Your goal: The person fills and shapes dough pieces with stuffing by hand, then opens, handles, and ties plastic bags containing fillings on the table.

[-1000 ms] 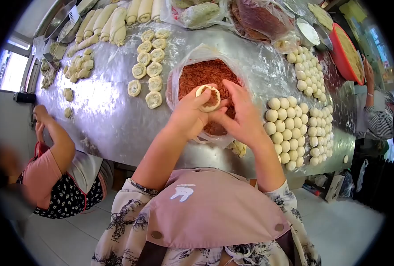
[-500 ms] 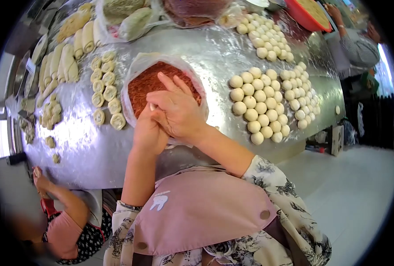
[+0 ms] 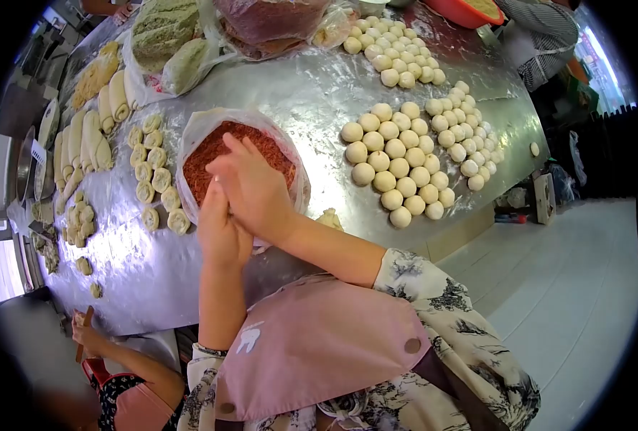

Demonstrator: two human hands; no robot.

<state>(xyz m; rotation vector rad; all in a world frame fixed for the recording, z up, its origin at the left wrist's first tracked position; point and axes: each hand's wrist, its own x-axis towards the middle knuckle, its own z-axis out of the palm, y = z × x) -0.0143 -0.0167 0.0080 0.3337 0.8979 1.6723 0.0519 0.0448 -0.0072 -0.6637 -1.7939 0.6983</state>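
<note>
My left hand [image 3: 222, 228] is cupped below my right hand [image 3: 254, 192], and the two press together over an open plastic bag [image 3: 301, 194]. Reddish-brown crumbly filling [image 3: 207, 154] fills the bag beneath them. My right fingers reach past the left thumb, curled close together. Whatever lies between the palms is hidden. Beyond my right forearm, a pale dough scrap [image 3: 329, 218] sits on the metal table [image 3: 319, 93]. Coiled dough pieces [image 3: 157, 158] stand in two columns left of the bag.
Round dough balls [image 3: 394, 158] sit in groups at right. Dough rolls [image 3: 92, 140] and a bag of greenish filling [image 3: 164, 36] are at left. A co-worker's hand [image 3: 82, 332] holds a wooden stick at lower left; another person's striped sleeve [image 3: 548, 29] shows at upper right.
The view has shifted, so the table's contents sit further left. My right hand has turned a little over the left. The co-worker at lower left now shows a wooden stick.
</note>
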